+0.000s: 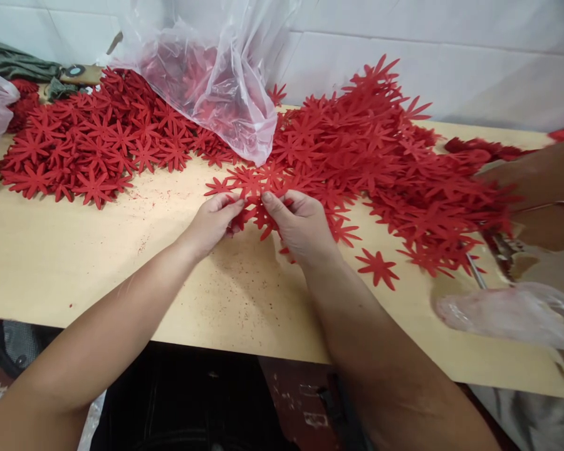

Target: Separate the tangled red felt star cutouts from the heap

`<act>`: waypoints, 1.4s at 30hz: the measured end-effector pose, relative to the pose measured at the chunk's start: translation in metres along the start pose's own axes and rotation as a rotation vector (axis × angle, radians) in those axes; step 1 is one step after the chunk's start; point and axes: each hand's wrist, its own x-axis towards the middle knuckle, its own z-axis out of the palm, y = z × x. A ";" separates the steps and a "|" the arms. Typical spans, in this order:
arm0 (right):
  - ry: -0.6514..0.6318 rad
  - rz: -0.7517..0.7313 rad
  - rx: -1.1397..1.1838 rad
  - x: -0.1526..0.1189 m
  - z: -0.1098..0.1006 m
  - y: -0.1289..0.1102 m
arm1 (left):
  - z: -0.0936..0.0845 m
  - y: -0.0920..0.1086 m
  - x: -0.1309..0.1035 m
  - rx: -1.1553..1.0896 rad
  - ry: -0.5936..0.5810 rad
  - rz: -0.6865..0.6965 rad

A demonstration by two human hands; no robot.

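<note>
Both hands are together near the middle of the table, in front of heaps of red flower-shaped pieces. My left hand point(216, 220) pinches the left edge of a red flower piece point(252, 203) between thumb and fingers. On its right side, my right hand point(301, 222) grips red petals with the thumb on top. Whether the hands hold one piece or several layered ones cannot be made out. One heap point(98, 138) lies at the left, and a taller heap point(357, 138) stands behind and right of my right hand. A single red flower point(377, 268) lies apart on the table.
A clear plastic bag point(216, 88) with red pieces leans over the heaps. On the right are another plastic bag point(507, 313), a metal tool point(476, 270) and cardboard boxes point(545, 232). Dark cloth point(16, 61) lies back left. Red crumbs dot the wooden table point(42, 263); a white wall stands behind.
</note>
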 end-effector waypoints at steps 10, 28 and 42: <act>-0.092 -0.082 -0.013 -0.004 0.008 -0.002 | 0.003 0.003 -0.004 0.033 -0.138 0.071; 0.397 -0.046 -0.182 0.015 -0.039 0.010 | 0.000 -0.002 0.002 -0.077 0.143 0.046; -0.205 0.013 0.179 -0.004 0.006 0.000 | -0.001 -0.018 0.008 0.187 0.003 0.185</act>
